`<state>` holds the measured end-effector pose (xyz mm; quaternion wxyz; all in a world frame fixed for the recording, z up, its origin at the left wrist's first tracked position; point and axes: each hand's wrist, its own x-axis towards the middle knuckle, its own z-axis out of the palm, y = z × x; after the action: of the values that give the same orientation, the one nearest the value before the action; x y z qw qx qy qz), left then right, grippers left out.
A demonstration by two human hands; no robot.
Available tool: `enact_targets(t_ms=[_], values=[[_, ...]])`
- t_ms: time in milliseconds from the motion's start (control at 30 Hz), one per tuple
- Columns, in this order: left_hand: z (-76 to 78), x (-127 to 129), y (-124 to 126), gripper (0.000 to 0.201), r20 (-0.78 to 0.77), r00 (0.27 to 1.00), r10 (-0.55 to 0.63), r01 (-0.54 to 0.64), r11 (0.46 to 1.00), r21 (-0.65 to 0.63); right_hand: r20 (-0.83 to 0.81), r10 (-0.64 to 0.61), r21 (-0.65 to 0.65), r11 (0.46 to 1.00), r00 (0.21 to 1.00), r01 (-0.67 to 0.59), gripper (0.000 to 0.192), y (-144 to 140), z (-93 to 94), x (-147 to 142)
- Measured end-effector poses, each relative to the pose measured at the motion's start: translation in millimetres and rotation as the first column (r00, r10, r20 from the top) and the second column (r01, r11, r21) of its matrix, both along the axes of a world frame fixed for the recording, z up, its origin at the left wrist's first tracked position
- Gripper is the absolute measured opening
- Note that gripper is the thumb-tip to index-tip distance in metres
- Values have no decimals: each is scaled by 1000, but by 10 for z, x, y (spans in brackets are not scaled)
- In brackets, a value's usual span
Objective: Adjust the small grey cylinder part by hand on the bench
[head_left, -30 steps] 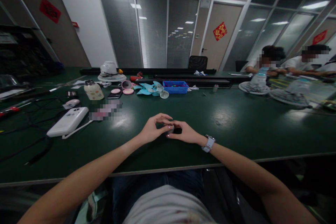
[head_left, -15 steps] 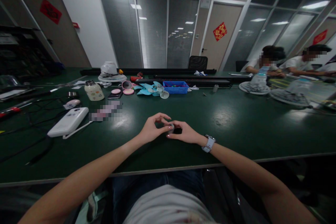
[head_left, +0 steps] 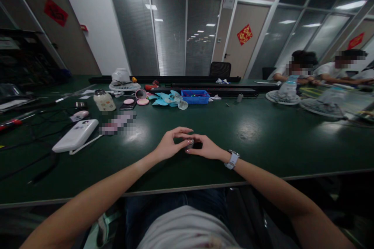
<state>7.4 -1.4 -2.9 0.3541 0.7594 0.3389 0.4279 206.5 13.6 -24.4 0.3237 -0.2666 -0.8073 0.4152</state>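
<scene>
Wore a pale shirt [head_left: 187, 227] at the bottom centre of the frame, close before the edge of the green table [head_left: 204, 175]. At the centre, held a small grey piece [head_left: 190, 145] low over the table, between both hands. With the right hand [head_left: 209, 147], below a pale watch [head_left: 233, 160] at the wrist, closed thumb and finger around this piece. With the left hand [head_left: 169, 144], laid the thumb on it and arched the fingers above; could not tell the contact of the hidden fingertips. For good handling, needed probably a firm but gentle pinch on the right, calm wrists, and only small pressure from the left thumb, to avoid a slip or a tilt. Farther, at the left of the frame, saw a white device [head_left: 76, 136] with a pale cable [head_left: 86, 144], well apart from the hands. Beyond, toward the upper centre, saw turquoise blades [head_left: 163, 99] and, to their right, a blue tray [head_left: 195, 100]. Farthest, at the upper right, noticed co-workers [head_left: 325, 71] and a red sign [head_left: 244, 35] on a door.
</scene>
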Motion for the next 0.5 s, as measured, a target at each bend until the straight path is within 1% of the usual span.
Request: enact_targets(t_ms=[133, 300, 500], values=[[1, 4, 14, 28, 29, 999, 24, -23, 999, -22, -3, 3, 5, 1000, 1000, -3, 44, 1, 1, 6], [-41, 9, 54, 39, 100, 994, 50, -40, 995, -97, -5, 15, 4, 1000, 1000, -15, 47, 4, 7, 8], [-120, 18, 84, 44, 186, 982, 24, 22, 971, -239, -1, 11, 7, 1000, 1000, -11, 45, -8, 29, 7]])
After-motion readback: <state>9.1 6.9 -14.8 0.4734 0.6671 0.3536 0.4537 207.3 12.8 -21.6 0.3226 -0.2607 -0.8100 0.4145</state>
